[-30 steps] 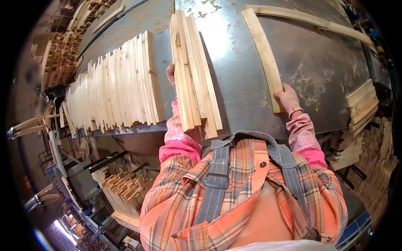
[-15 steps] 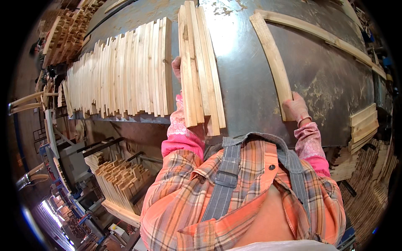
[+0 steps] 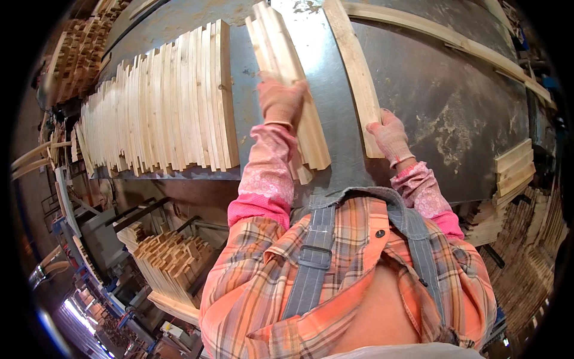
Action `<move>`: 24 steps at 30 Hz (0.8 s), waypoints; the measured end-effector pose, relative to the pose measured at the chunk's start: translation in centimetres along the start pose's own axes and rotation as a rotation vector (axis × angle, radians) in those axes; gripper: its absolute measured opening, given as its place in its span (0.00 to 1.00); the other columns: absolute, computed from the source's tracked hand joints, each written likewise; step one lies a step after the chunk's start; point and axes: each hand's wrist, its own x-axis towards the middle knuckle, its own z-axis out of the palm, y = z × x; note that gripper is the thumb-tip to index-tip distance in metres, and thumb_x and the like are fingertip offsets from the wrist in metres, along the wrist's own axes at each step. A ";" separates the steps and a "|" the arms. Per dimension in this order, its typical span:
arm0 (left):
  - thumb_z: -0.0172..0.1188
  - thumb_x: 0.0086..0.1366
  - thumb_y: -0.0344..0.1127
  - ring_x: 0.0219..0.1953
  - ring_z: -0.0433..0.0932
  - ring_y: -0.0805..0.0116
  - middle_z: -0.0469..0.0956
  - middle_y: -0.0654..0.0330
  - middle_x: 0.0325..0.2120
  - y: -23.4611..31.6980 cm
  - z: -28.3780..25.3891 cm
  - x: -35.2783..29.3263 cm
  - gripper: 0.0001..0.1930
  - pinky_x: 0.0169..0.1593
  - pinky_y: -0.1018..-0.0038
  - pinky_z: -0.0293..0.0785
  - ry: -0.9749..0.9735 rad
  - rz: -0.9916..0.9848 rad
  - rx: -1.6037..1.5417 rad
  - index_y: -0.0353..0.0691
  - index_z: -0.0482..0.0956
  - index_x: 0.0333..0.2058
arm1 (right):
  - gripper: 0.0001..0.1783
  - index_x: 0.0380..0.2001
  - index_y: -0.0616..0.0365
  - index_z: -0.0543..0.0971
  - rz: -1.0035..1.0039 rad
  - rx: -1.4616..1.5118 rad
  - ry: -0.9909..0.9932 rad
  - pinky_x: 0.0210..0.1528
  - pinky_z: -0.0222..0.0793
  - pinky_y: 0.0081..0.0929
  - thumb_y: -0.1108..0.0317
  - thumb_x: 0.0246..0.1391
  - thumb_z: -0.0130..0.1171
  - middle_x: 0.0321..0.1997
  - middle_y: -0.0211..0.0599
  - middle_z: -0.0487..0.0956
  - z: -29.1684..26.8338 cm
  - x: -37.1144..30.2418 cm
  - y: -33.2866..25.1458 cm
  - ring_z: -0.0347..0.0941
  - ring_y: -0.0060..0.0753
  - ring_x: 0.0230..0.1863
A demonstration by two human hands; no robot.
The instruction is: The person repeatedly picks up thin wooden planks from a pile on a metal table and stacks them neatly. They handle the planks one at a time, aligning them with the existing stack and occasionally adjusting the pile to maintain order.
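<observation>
- at upper center of the frame: bundle of pale wood strips (image 3: 275, 48), upper end leaning left, near ends uneven. somewhat blurred.
- left hand (image 3: 280, 100) lies across that bundle, back of hand up, touching it. blurred from where i stand, can't tell how tight the grip is.
- right hand (image 3: 390, 133), right of center: narrow grip on the near end of a single board (image 3: 354, 60), thumb on its face, at the right edge.
- that board runs toward the top edge of the frame, just beside the bundle, bare strip of metal table (image 3: 335, 113) between them.
- left of the frame: long row of strips (image 3: 161, 107) side by side on the table, near ends jagged. gap between row and bundle.
- upper right: long boards (image 3: 418, 25) slanting down to the right.
- right edge: short stack of boards (image 3: 514, 167) by the table corner.
- lower left: more wood (image 3: 173, 257), stacked below table level.
- worker wears a plaid shirt (image 3: 239, 269), denim straps (image 3: 311, 257), pink sleeves (image 3: 272, 155).
</observation>
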 end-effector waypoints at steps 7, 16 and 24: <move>0.80 0.47 0.58 0.65 0.69 0.41 0.66 0.36 0.64 0.4 1.3 -0.8 0.68 0.68 0.57 0.69 -0.117 0.068 0.165 0.31 0.45 0.75 | 0.23 0.56 0.60 0.80 -0.122 0.138 -0.035 0.53 0.73 0.25 0.74 0.54 0.61 0.48 0.35 0.84 0.4 -2.6 -2.2 0.77 0.25 0.47; 0.82 0.47 0.52 0.69 0.66 0.41 0.63 0.34 0.67 -3.7 2.6 1.3 0.68 0.70 0.57 0.66 -0.107 0.020 -0.146 0.32 0.43 0.75 | 0.26 0.59 0.58 0.78 -0.091 -0.207 -0.067 0.57 0.74 0.30 0.70 0.55 0.60 0.50 0.40 0.85 0.4 -4.1 -0.6 0.81 0.32 0.52; 0.76 0.50 0.47 0.69 0.67 0.41 0.62 0.35 0.68 0.6 0.0 0.3 0.66 0.70 0.59 0.68 -0.169 -0.070 0.153 0.31 0.38 0.75 | 0.26 0.59 0.58 0.78 -0.150 0.239 -0.018 0.56 0.75 0.31 0.72 0.55 0.63 0.49 0.42 0.85 -0.6 -4.3 1.4 0.82 0.35 0.49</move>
